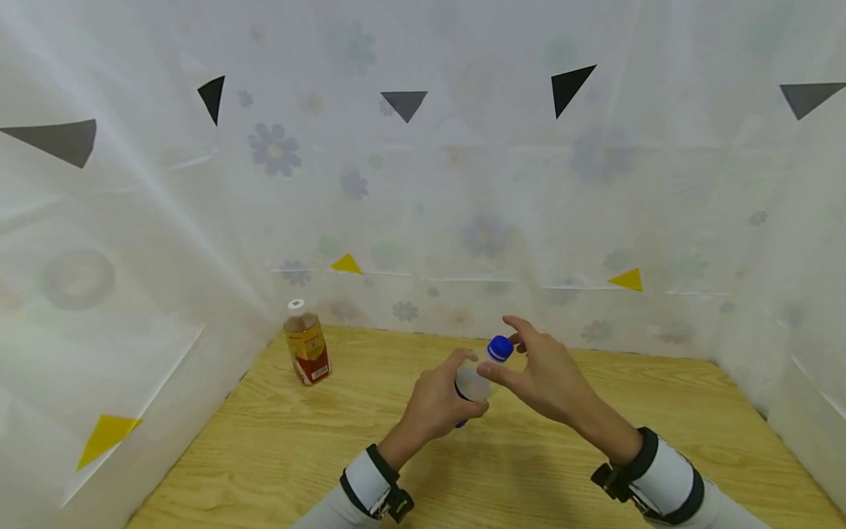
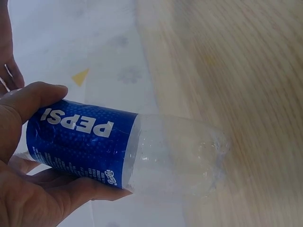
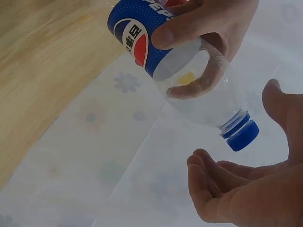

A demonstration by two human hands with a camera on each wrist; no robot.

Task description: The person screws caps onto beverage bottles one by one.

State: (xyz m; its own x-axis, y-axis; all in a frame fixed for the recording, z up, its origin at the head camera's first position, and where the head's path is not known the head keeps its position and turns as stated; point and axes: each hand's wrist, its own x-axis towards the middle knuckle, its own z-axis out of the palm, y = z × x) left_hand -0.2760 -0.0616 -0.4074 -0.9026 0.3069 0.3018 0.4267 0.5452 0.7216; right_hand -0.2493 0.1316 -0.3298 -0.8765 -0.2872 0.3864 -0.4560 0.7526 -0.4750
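Observation:
A clear plastic Pepsi bottle with a blue label is tilted above the table, its neck pointing up and to the right in the head view. My left hand grips it round the label and shoulder. The blue cap sits on the neck, and no liquid shows inside. Beside the cap is my right hand, thumb and fingers spread to either side of it. A gap shows between those fingertips and the cap in the right wrist view.
A bottle with a white cap and a yellow-and-red label stands upright at the back left of the wooden table. Pale flowered sheeting with black, grey and yellow triangles rises behind the table and at both sides.

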